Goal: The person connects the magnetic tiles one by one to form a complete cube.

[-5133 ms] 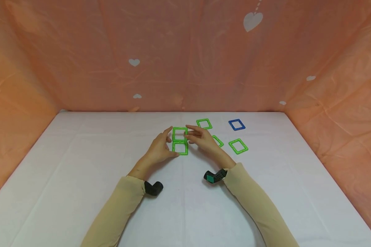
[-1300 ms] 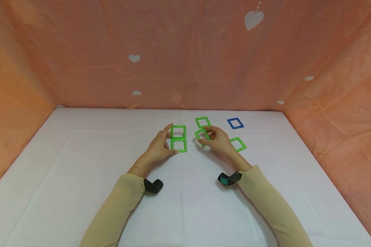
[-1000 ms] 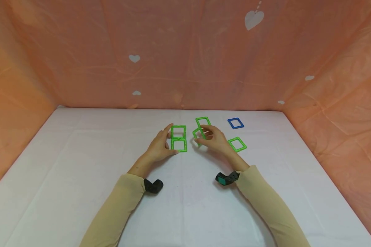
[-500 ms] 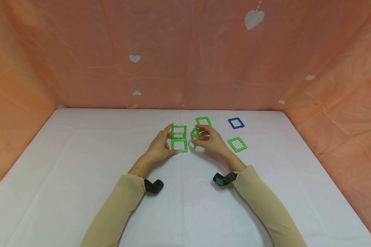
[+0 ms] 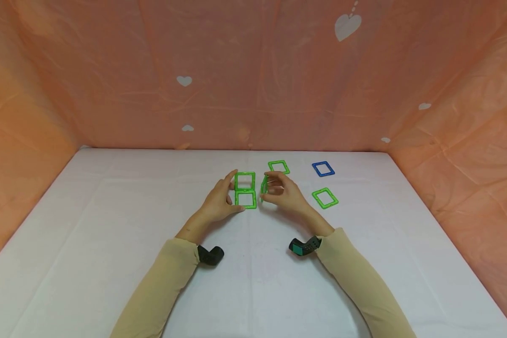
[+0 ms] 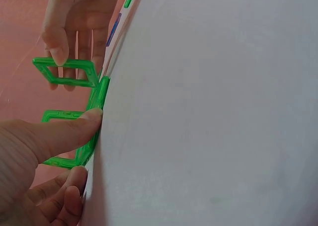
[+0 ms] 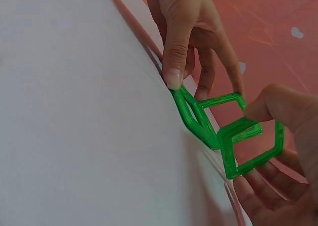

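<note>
Two green square magnetic tiles are in front of my left hand (image 5: 215, 202) in the head view. One tile (image 5: 250, 207) lies flat on the table; the other tile (image 5: 245, 173) stands upright along its back edge. My left thumb (image 6: 74, 134) presses the flat tile's near corner, with the other fingers along the left side of the pair. My right hand (image 5: 289, 193) pinches a third green tile (image 7: 226, 154) between thumb and fingers. That tile is upright, nearly edge-on in the head view, a small gap to the right of the pair.
Beyond my right hand lies a green tile (image 5: 279, 162), with a blue tile (image 5: 323, 175) to its right. Another green tile (image 5: 325, 207) lies right of my right hand. The white-covered table (image 5: 109, 211) meets orange cloth walls (image 5: 236, 94) at the back and sides.
My right hand has left the upright tile and taken the third green tile from the table. It has since moved left, turning that tile edge-on. My left hand has stayed at the pair.
</note>
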Demonstrator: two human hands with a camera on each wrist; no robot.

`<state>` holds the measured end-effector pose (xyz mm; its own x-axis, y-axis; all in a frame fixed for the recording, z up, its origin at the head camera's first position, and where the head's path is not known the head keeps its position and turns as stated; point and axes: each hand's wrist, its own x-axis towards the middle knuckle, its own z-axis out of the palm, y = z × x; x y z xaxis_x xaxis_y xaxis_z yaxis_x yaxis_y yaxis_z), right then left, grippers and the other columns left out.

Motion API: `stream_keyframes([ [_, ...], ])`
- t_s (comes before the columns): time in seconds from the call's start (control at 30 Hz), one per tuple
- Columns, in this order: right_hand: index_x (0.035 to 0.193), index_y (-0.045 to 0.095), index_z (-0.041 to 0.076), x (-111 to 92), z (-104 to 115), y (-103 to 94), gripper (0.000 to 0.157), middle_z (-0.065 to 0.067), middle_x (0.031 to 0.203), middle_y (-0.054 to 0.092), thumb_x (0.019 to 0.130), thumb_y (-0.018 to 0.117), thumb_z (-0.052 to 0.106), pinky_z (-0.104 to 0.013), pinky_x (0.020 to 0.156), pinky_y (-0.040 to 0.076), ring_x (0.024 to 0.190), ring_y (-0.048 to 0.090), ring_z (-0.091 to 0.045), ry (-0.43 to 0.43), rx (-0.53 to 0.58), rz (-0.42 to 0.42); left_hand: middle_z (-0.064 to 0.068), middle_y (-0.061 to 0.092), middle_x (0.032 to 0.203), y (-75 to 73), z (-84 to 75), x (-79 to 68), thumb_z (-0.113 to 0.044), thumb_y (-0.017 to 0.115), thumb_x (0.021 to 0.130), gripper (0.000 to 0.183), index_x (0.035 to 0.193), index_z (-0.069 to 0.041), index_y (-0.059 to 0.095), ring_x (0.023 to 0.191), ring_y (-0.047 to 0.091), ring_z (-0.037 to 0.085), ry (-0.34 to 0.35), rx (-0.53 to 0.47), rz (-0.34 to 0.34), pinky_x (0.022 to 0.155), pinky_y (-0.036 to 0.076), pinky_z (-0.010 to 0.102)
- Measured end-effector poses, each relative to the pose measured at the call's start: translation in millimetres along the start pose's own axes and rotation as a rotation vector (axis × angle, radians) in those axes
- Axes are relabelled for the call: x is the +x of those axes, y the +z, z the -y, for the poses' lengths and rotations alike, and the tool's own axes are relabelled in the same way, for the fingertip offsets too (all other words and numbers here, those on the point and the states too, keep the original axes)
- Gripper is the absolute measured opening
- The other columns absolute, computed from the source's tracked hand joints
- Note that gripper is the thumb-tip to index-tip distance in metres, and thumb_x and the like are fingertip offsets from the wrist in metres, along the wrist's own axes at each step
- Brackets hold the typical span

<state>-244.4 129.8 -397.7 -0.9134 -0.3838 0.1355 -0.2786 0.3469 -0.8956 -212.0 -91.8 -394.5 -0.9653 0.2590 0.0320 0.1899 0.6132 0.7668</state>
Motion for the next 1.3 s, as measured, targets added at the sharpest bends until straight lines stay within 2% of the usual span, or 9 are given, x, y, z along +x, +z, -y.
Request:
stream_keyframes([
  [0.47,0.135,0.043,-0.004,-0.1,-2.3,3.1,0.064,-0.027,0.127,0.052,0.078,0.072,-0.004,-0.047,0.101,0.045,0.117,0.052,-0.038,-0.023,0.082,0.063,0.019,0.049,0.121,-0.2,-0.7,-0.1,-0.009,0.081,0.076,0.101,0.153,-0.011,0.016,0.075,0.052,0.019,-0.004,0.010,0.003,0.067,0.044,0.027],
  [0.83,0.137,0.040,-0.002,-1.9,0.6,3.5,0.066,-0.024,0.132,0.051,0.079,0.071,-0.007,-0.047,0.101,0.044,0.119,0.053,-0.036,-0.061,0.059,0.149,0.019,0.050,0.121,0.8,1.2,0.8,-0.009,0.080,0.077,0.100,0.154,-0.011,0.016,0.075,0.052,0.019,0.009,0.025,0.001,0.066,0.044,0.028],
  [1.1,0.140,0.038,0.000,-4.2,-0.6,3.4,0.066,-0.025,0.137,0.046,0.082,0.068,-0.005,-0.045,0.098,0.048,0.116,0.057,-0.039,-0.010,0.119,0.191,0.019,0.053,0.122,0.2,-2.9,-2.0,-0.009,0.080,0.076,0.099,0.153,-0.011,0.018,0.072,0.054,0.019,-0.011,0.035,-0.011,0.064,0.044,0.027],
  [1.3,0.140,0.038,0.001,-6.2,-0.7,3.7,0.066,-0.025,0.137,0.046,0.081,0.068,-0.006,-0.042,0.098,0.048,0.118,0.056,-0.040,-0.014,0.140,0.194,0.020,0.057,0.125,2.0,-7.6,-5.8,-0.009,0.080,0.077,0.094,0.150,-0.012,0.022,0.072,0.057,0.018,-0.026,0.054,-0.026,0.064,0.046,0.028],
])
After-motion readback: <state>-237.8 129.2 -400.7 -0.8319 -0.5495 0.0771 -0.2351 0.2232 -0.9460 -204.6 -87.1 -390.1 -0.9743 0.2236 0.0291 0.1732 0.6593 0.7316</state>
